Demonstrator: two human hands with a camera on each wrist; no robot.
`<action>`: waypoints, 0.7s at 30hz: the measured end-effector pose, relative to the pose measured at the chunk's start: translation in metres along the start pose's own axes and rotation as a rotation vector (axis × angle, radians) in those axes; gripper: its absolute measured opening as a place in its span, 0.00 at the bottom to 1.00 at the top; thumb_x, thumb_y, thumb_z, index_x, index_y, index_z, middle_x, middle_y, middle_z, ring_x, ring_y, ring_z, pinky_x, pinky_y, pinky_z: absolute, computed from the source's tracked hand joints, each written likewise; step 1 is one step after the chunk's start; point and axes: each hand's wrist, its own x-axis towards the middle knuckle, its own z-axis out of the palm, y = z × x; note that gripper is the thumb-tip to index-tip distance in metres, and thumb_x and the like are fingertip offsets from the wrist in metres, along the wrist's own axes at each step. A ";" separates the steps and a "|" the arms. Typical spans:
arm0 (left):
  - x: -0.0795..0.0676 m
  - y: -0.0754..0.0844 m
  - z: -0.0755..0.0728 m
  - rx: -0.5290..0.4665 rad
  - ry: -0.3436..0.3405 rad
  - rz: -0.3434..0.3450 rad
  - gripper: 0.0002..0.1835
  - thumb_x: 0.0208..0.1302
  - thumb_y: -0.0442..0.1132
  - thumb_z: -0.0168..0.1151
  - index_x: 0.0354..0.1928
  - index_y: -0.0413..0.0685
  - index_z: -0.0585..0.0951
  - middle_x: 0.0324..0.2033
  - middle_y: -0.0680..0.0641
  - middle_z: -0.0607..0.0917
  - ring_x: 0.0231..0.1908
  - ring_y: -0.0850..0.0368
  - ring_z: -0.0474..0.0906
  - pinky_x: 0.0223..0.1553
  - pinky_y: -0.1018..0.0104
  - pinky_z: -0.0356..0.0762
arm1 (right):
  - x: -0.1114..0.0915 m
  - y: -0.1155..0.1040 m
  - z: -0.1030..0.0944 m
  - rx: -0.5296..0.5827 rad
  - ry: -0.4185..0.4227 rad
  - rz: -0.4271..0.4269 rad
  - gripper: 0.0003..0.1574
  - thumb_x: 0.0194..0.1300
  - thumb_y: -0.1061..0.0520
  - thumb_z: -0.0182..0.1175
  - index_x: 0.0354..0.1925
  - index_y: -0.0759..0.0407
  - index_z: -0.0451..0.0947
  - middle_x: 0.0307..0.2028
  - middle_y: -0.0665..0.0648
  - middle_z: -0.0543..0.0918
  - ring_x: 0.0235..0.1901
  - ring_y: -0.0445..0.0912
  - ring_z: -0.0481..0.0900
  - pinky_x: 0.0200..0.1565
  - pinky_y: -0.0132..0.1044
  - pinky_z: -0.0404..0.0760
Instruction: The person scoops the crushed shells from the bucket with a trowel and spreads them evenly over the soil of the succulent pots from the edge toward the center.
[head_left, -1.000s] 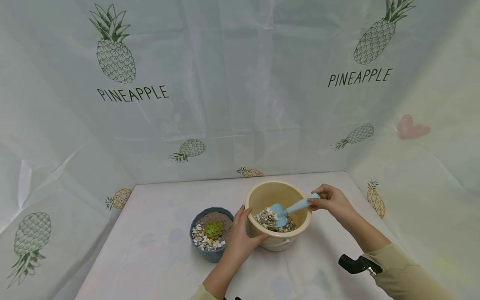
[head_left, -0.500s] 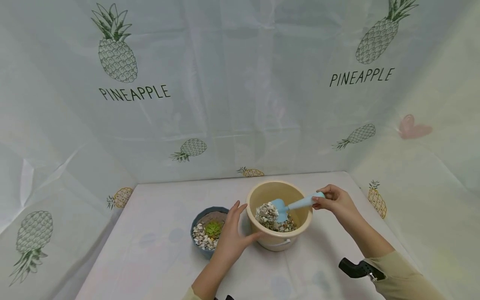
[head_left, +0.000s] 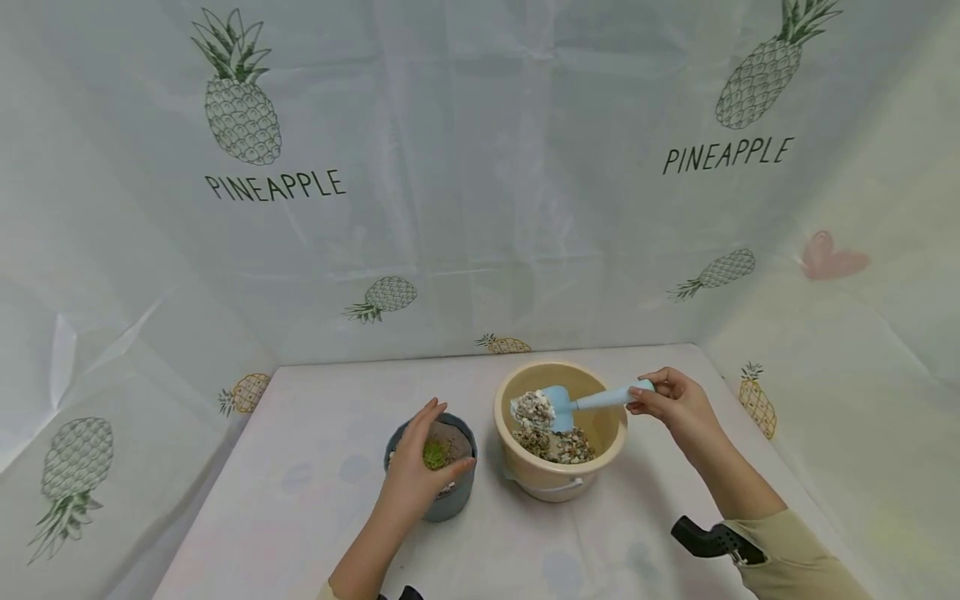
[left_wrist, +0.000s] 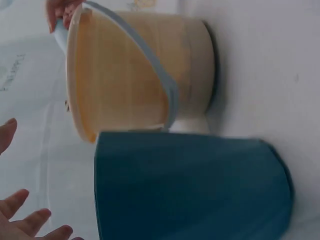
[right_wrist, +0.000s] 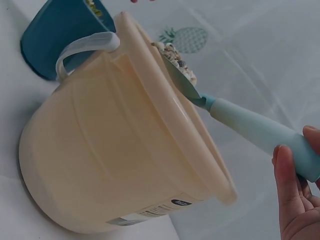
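My right hand point(head_left: 678, 408) pinches the end of the light blue trowel's handle point(right_wrist: 260, 127). A heap of pale pebbles point(right_wrist: 177, 60) lies on the trowel's blade point(head_left: 557, 408), which shows level with the bucket's rim in the right wrist view. Below it, the cream bucket point(head_left: 543, 481) holds more gravel point(head_left: 568, 448). To the left stands a blue-grey pot point(head_left: 452, 503) with a small green succulent point(head_left: 436, 453), soil and white stones. Over this pot is my left hand point(head_left: 412, 477), fingers spread and thumb across the near right rim, partly hiding the stones.
Pot and bucket stand close together on a pale table point(head_left: 300, 533), backed by a pineapple-print curtain point(head_left: 480, 208). The bucket's white bail handle point(left_wrist: 150, 60) hangs down its side. A black strap fitting point(head_left: 705, 537) sits on the right sleeve.
My left hand has left the bucket's rim and moved left over the pot. The loaded trowel has risen from the gravel, its handle shifting slightly right with my right hand.
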 end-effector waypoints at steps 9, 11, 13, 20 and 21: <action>-0.003 -0.030 -0.038 0.056 -0.009 -0.029 0.50 0.50 0.47 0.78 0.73 0.56 0.61 0.73 0.43 0.59 0.71 0.38 0.52 0.63 0.31 0.56 | -0.001 -0.004 0.008 0.108 0.008 0.008 0.09 0.66 0.66 0.62 0.41 0.66 0.71 0.32 0.53 0.83 0.30 0.44 0.84 0.40 0.34 0.84; -0.004 -0.039 -0.046 0.058 -0.024 -0.060 0.51 0.50 0.49 0.77 0.74 0.57 0.59 0.73 0.43 0.57 0.71 0.37 0.50 0.62 0.30 0.55 | 0.000 -0.004 0.012 0.120 0.008 0.014 0.09 0.66 0.67 0.62 0.41 0.67 0.70 0.32 0.53 0.83 0.30 0.44 0.84 0.39 0.34 0.84; -0.005 -0.048 -0.053 0.050 -0.043 -0.089 0.51 0.51 0.49 0.77 0.75 0.58 0.58 0.74 0.42 0.55 0.72 0.36 0.48 0.62 0.28 0.53 | 0.000 -0.005 0.015 0.131 0.009 0.016 0.09 0.66 0.67 0.62 0.41 0.67 0.70 0.32 0.54 0.83 0.30 0.44 0.84 0.39 0.34 0.84; -0.005 -0.077 -0.061 -0.043 -0.185 -0.145 0.56 0.50 0.46 0.78 0.76 0.51 0.54 0.74 0.36 0.50 0.72 0.34 0.44 0.67 0.37 0.49 | 0.004 -0.005 0.019 0.140 0.013 0.025 0.09 0.66 0.65 0.62 0.41 0.66 0.71 0.32 0.54 0.83 0.30 0.43 0.84 0.39 0.34 0.84; -0.005 -0.081 -0.060 -0.057 -0.217 -0.138 0.56 0.49 0.45 0.78 0.76 0.50 0.53 0.74 0.36 0.50 0.72 0.34 0.44 0.68 0.38 0.49 | 0.004 -0.005 0.019 0.138 0.014 0.027 0.10 0.66 0.65 0.63 0.41 0.66 0.71 0.32 0.54 0.83 0.30 0.43 0.84 0.39 0.33 0.84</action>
